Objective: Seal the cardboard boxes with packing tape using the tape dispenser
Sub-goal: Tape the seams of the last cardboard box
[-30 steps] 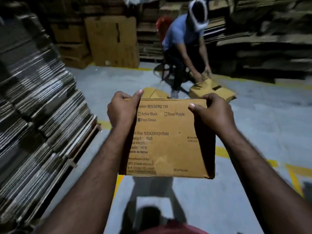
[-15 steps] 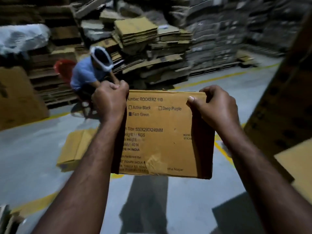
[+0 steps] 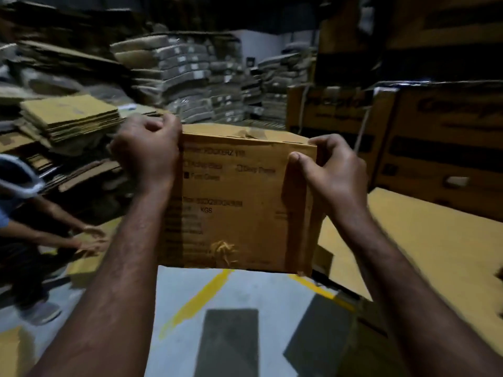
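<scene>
- While I held the cardboard box point(image 3: 245, 208) up in front of me, above the grey floor point(image 3: 245, 292), its top looked folded shut, and I could not see what was inside.
- My left hand point(image 3: 147, 151) gripped the upper left corner with its fingers curled over the top edge. My right hand point(image 3: 332, 170) gripped the upper right corner, its thumb lying on the printed face.
- The box was brown corrugated board with a flat rectangular face. It had a frayed torn patch point(image 3: 223, 250) low down and a wrinkled tape strip point(image 3: 253, 134) on the top edge.
- Yellow painted lines point(image 3: 198, 297) crossed the floor below it.
- Flattened cartons point(image 3: 70, 115) lay in a ragged stack to my left, and grey bundled sheets point(image 3: 196, 77) were piled behind.
- Large printed cartons point(image 3: 441, 137) stood at right, beyond a flat cardboard sheet point(image 3: 435, 240).
- Most of the print was blurred; only "KGS" read clearly.
- Another person point(image 3: 54, 235) was cut off at the left edge, with only forearms, hands and a shoe showing.
</scene>
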